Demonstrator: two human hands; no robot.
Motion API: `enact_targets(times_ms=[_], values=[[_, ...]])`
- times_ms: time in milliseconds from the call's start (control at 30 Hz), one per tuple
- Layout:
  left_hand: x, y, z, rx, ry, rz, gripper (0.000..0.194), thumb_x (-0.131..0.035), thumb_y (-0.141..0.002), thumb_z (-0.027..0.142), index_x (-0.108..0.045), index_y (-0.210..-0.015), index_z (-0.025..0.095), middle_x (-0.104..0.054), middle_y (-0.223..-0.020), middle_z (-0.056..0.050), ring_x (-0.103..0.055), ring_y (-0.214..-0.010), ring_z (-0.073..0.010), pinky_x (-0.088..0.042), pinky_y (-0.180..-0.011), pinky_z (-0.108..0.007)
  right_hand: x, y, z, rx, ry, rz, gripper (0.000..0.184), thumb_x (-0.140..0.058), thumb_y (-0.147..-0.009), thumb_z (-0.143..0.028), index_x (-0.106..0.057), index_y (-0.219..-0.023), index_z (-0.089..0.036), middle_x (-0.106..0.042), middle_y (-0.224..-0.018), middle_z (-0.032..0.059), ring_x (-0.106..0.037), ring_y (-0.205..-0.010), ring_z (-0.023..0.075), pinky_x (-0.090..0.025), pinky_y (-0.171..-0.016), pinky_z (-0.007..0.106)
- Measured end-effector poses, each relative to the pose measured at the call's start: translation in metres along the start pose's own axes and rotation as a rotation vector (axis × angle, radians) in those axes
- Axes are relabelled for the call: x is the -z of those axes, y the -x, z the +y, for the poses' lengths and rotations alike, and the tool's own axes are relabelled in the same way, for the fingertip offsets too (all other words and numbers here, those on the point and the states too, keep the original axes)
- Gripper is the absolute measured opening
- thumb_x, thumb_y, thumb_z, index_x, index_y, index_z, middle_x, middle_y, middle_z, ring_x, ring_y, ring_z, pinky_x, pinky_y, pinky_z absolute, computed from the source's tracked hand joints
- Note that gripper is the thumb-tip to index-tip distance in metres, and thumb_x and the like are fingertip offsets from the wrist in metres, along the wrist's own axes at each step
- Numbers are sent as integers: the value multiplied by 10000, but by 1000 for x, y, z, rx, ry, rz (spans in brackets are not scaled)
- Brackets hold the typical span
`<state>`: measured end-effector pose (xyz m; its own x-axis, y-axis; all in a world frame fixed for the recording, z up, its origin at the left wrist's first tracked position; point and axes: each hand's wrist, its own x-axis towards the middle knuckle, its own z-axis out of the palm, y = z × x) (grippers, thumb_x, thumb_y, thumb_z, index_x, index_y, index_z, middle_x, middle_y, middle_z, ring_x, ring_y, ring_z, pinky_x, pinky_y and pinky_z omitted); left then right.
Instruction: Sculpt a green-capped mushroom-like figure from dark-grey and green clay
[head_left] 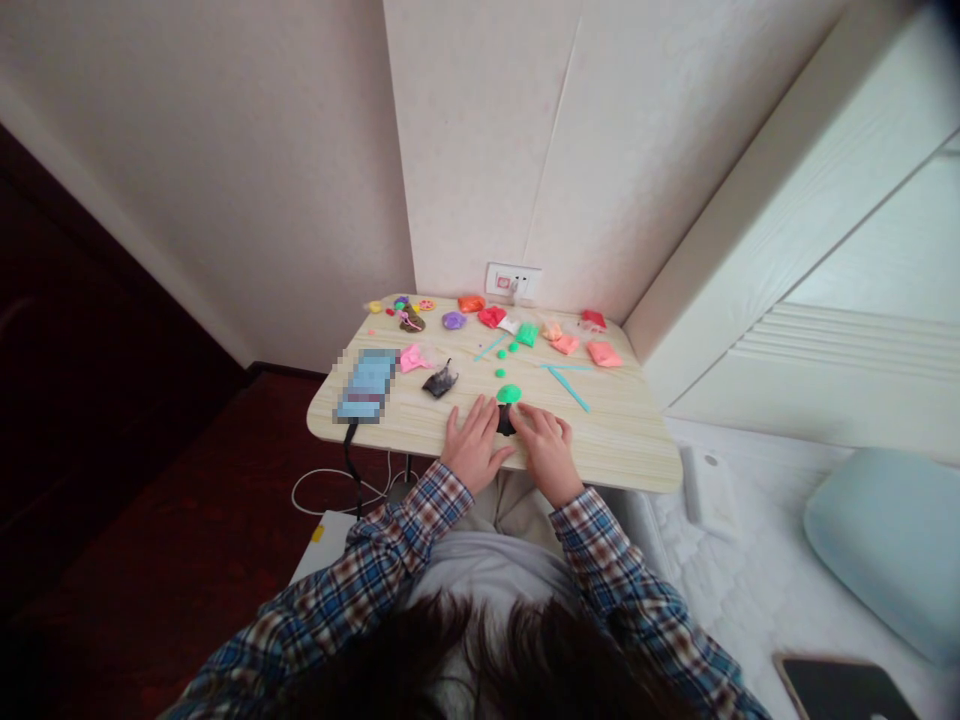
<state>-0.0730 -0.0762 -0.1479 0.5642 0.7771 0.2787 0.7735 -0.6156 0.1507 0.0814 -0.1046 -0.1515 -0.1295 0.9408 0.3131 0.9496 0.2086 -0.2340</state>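
A small lump of black modelling clay (505, 420) lies on the table between my hands. My left hand (472, 443) rests flat beside it, fingers stretched and thumb apart, fingertips close to its left edge. Bent over the lump's right side are the fingertips of my right hand (545, 445), which grip it and partly hide it. Just beyond it sits a green clay dome (509, 394). Several little green balls, one of them a ball (500, 373) near the dome, trail toward the back. An opened packet of black clay (440, 381) lies left of my hands.
On the pale wooden table (622, 440), a phone-like screen (367, 385) stands at left. A pink clay packet (414, 358) is near it. Blue plastic tools (570, 390) lie at right. Purple (454, 320), green (527, 334) and coral clay packets (604, 354) line the back, below a wall socket (513, 280).
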Motion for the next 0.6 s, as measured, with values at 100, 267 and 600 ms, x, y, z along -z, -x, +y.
enact_targets(times_ms=[100,267,600], values=[[2,0,-2,7,16,-7,581,-376,-904,454,-358,-1379,120,-377,-1451,-145,-257,-1386,-259,-230,-1086,-532,3,-2,0,3,52,-3,595,-429,-769,-35,-465,-1322,-252,-503,-1329,108,-421,-1191,252,-266,-968,437],[1,0,-5,-2,39,10,569,-378,-903,466,-370,-1377,152,-376,-1454,-129,-272,-1380,-256,-231,-1086,-518,4,-3,8,11,89,-9,643,-433,-729,-6,-484,-1306,-287,-505,-1330,78,-430,-1181,233,-278,-955,400],[3,-3,-22,-51,73,-5,544,-389,-903,481,-411,-1358,183,-410,-1438,-101,-264,-1384,-246,-231,-1086,-495,5,-8,10,28,70,-16,610,-423,-739,0,-515,-1274,-281,-516,-1313,78,-431,-1187,222,-266,-959,395]])
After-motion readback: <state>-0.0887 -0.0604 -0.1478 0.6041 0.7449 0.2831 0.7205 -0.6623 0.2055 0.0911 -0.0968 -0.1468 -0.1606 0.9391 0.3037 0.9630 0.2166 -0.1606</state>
